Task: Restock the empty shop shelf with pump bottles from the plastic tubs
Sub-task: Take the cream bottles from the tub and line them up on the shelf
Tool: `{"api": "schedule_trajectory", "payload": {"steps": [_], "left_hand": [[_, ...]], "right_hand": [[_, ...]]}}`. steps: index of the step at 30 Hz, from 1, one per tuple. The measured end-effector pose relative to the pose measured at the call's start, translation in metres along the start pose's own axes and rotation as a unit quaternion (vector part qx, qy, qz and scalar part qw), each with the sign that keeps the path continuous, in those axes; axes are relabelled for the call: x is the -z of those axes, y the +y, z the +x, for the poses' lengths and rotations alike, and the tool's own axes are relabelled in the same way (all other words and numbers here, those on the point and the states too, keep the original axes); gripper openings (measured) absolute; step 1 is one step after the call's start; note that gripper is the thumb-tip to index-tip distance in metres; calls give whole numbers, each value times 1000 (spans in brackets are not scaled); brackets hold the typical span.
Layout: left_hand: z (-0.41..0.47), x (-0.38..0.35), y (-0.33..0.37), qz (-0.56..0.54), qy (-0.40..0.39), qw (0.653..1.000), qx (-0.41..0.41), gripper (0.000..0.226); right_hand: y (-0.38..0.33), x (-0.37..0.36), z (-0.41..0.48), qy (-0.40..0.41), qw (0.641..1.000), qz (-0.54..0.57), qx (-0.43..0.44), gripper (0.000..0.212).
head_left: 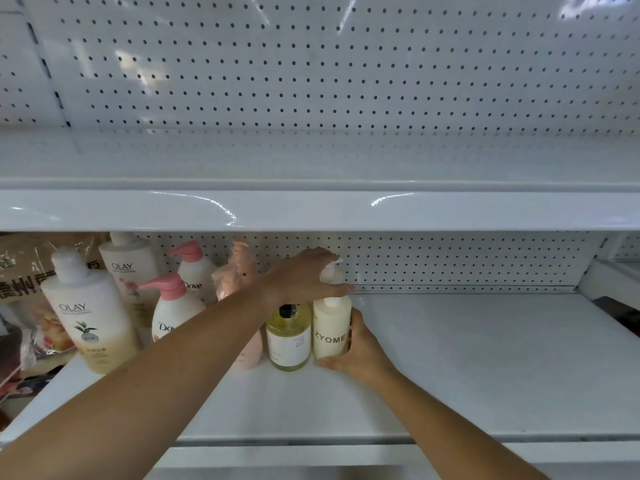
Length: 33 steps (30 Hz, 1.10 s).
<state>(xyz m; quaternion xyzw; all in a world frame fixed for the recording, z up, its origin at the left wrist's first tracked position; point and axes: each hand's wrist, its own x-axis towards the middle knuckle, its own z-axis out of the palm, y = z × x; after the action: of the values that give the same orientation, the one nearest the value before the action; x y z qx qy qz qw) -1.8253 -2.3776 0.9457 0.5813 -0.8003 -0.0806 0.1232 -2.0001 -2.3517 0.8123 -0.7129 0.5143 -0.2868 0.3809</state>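
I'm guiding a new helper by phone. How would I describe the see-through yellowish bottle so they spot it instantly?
On the lower shelf, find the front row's right end. The yellowish bottle stands left of the cream ZYOME bottle the right hand grips. Only it has a black top and clear walls.

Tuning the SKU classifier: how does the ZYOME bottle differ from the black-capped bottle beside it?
ZYOME bottle is opaque cream with a white pump; black-capped bottle is clear, showing yellow liquid.
ZYOME bottle has large letters on its body; black-capped bottle wears a white label.
Right hand grips the ZYOME bottle; black-capped bottle stands unheld.
Both upright, side by side on the shelf.
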Motion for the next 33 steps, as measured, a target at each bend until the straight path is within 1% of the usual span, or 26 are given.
{"api": "schedule_trajectory", "payload": {"steps": [3, 5, 6, 9, 12, 15, 16, 18, 19, 21, 23, 25, 27, 29, 30, 31, 33], "left_hand": [[-2, 3, 0, 25, 35, 999, -4, 84], [-6, 8, 1, 39, 58, 997, 14, 92], [-9, 10, 2, 52, 63, 996, 24, 93], [-21, 16, 11, 86, 77, 993, 36, 80], [-42, 22, 27, 115, 78, 988, 70, 74], [-66, 26, 40, 145, 94, 977, 122, 69], [-74, 27, 43, 146, 104, 974, 136, 68], [-93, 29, 51, 165, 129, 967, 146, 73], [-104, 32, 57, 172, 135, 963, 154, 76], [-129, 37, 67, 169, 139, 960, 173, 75], [-158, 39, 67, 158, 148, 953, 212, 74], [-191, 38, 62, 156, 156, 938, 265, 77], [-229, 35, 53, 151, 147, 926, 314, 84], [-271, 35, 47, 148, 130, 914, 355, 93], [-293, 34, 43, 150, 123, 907, 374, 96], [-315, 33, 40, 153, 114, 900, 392, 97], [-358, 30, 35, 156, 102, 885, 426, 93]], "right_hand": [[-7, 35, -3, -27, 995, -100, 12, 82], [-14, 71, -4, -54, 980, -188, 23, 78], [-19, 90, -5, -63, 972, -225, 27, 78], [-39, 140, -7, -52, 946, -316, 54, 71], [-65, 167, -8, -20, 928, -361, 94, 63], [-91, 172, -11, -15, 908, -387, 160, 61], [-99, 172, -13, -14, 902, -393, 181, 61], [-113, 169, -19, -20, 894, -393, 215, 60], [-119, 167, -22, -26, 891, -389, 231, 60], [-130, 159, -24, -35, 889, -377, 259, 59], [-141, 145, -27, -51, 885, -366, 283, 59], [-153, 125, -34, -65, 878, -357, 311, 57], [-166, 102, -44, -88, 866, -347, 348, 47], [-180, 74, -55, -113, 856, -329, 383, 23], [-187, 58, -61, -130, 853, -315, 397, 16], [-194, 40, -66, -145, 849, -303, 407, 18], [-209, 3, -79, -176, 837, -289, 430, 38]]}}
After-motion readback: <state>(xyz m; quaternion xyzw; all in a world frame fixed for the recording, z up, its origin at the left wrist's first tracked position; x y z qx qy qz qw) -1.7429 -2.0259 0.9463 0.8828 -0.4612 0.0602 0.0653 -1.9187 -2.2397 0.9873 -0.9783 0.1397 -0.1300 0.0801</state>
